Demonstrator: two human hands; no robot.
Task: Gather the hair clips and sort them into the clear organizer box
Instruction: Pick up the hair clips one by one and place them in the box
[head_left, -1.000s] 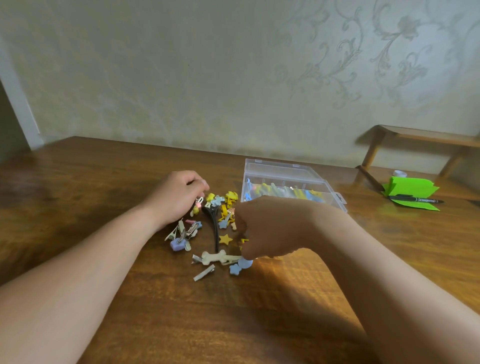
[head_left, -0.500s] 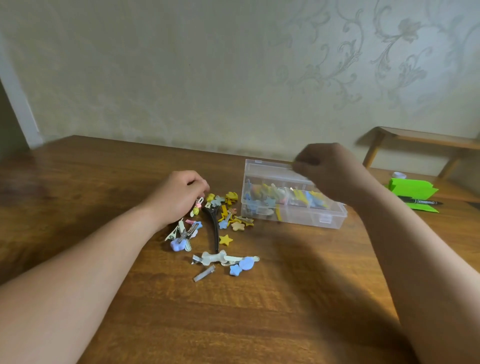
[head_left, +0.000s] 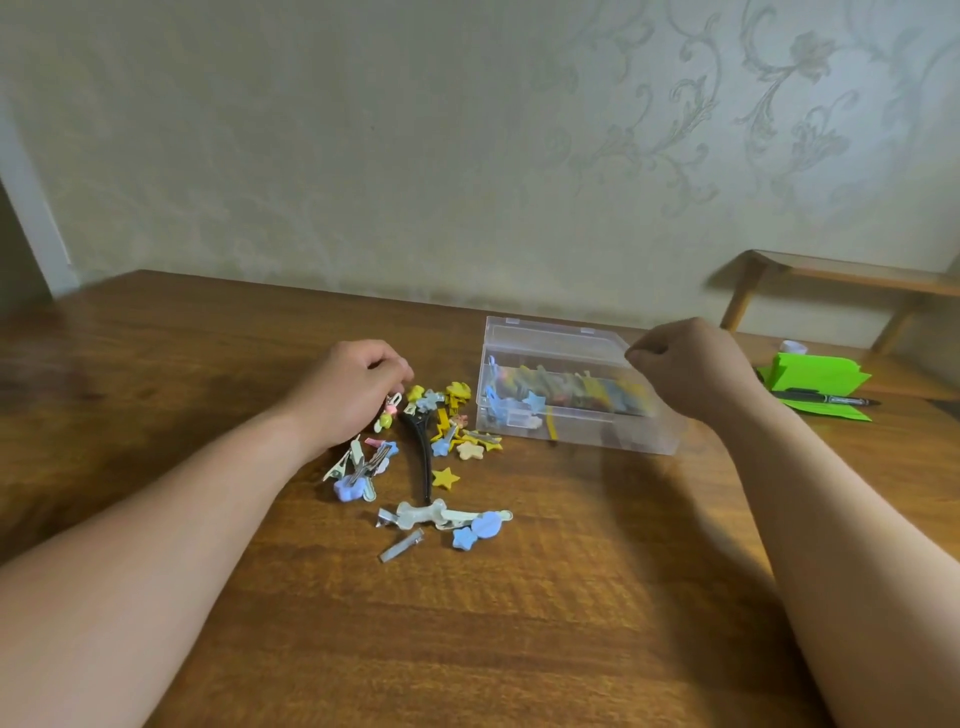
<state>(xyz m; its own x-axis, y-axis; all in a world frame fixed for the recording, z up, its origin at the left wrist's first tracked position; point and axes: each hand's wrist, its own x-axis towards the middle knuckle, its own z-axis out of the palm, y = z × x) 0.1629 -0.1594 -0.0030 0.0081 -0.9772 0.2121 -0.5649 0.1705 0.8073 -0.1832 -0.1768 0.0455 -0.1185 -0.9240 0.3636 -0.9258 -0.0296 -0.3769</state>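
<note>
Since a second ago the right hand (head_left: 691, 369) has left the pile and gone to the clear organizer box (head_left: 571, 434); since half a second ago it has slid a little to the right. The left hand (head_left: 348, 395) has not moved.

Head view: the box is thin, glassy plastic with squared corners, and pastel blue, yellow and orange clips show through its front wall. The right hand hovers over the box's right end with its fingers curled into a loose fist. Whether they hold anything cannot be told.

The loose hair clips (head_left: 447, 415) lie scattered on the glossy, grained wooden table (head_left: 519, 623), just left of the box. Among them are a long curved black clip (head_left: 423, 457), a matte yellow star (head_left: 445, 478), a cream bone-shaped clip (head_left: 422, 513), a blue flower clip (head_left: 348, 489) and a bare metal clip (head_left: 401, 545).

The left hand rests at the pile's upper left edge, its fingers curled down beside a small pink-and-yellow clip (head_left: 389, 413). Whether it pinches that clip cannot be told.

Right of the box lie folded green paper (head_left: 810, 371) and a black marker (head_left: 826, 400), below a wooden shelf (head_left: 841, 273). Embossed floral wallpaper (head_left: 415, 156) rises behind.
</note>
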